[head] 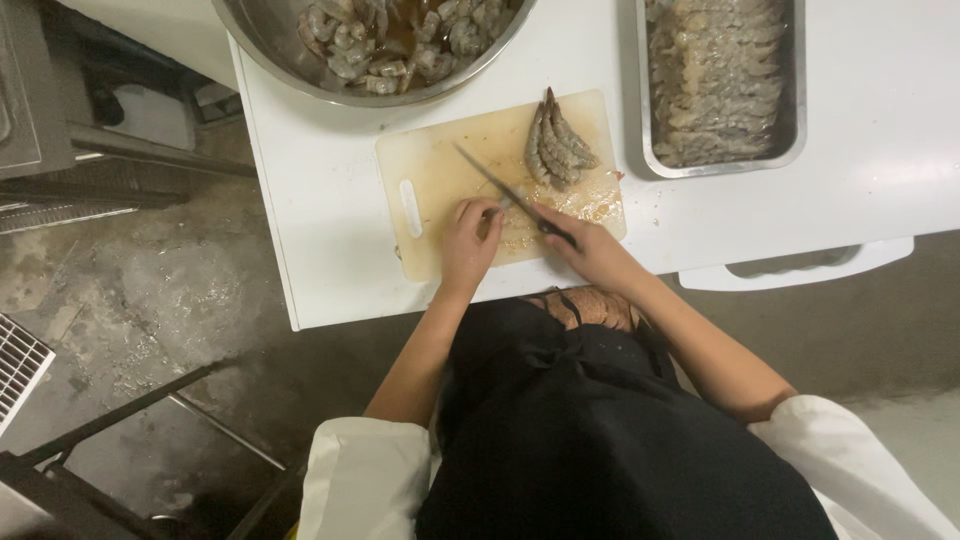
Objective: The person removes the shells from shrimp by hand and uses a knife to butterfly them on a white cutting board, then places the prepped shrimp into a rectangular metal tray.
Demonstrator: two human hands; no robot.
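My right hand (590, 250) grips the dark handle of a knife (497, 184), whose blade angles up and left across a cream cutting board (435, 170). My left hand (470, 240) presses a pale peeled shrimp (518, 222) against the board, fingers curled, just beside the blade. A small pile of grey raw shrimp (557, 145) with reddish tails lies at the board's far right part, apart from both hands.
A large steel bowl (290, 60) of raw shrimp stands beyond the board at left. A rectangular steel tray (800, 90) of peeled shrimp sits at the right. The white table (320, 220) ends near my body; a wet concrete floor (150, 290) lies left.
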